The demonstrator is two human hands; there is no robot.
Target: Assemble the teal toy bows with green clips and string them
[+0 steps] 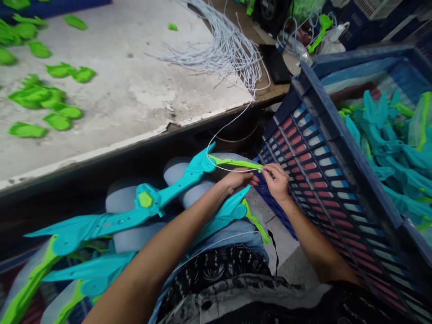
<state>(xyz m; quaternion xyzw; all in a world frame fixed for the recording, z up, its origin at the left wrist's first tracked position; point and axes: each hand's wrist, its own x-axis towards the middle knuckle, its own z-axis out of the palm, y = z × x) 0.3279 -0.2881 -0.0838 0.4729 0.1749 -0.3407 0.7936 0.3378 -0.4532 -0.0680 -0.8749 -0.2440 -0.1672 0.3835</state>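
Observation:
A turquoise toy bow (pixel 173 188) with bright green limbs lies across my lap. My left hand (pixel 239 181) is closed at the underside of its right green limb (pixel 236 162), near the tip; its fingers are partly hidden. At that tip my right hand (pixel 277 181) pinches a thin white string (pixel 220 130). The string loops from the fingers back past the turquoise joint and up to the table edge. A second turquoise toy bow (pixel 224 213) lies under my left forearm, nearer my body.
On the worktable (pixel 118 90) are scattered green plastic parts (pixel 38 96) and a bundle of white strings (pixel 226 54). A dark blue crate (pixel 313 148) holding turquoise and green pieces (pixel 388 139) stands close on the right. A black flat object (pixel 275 64) lies at the table corner.

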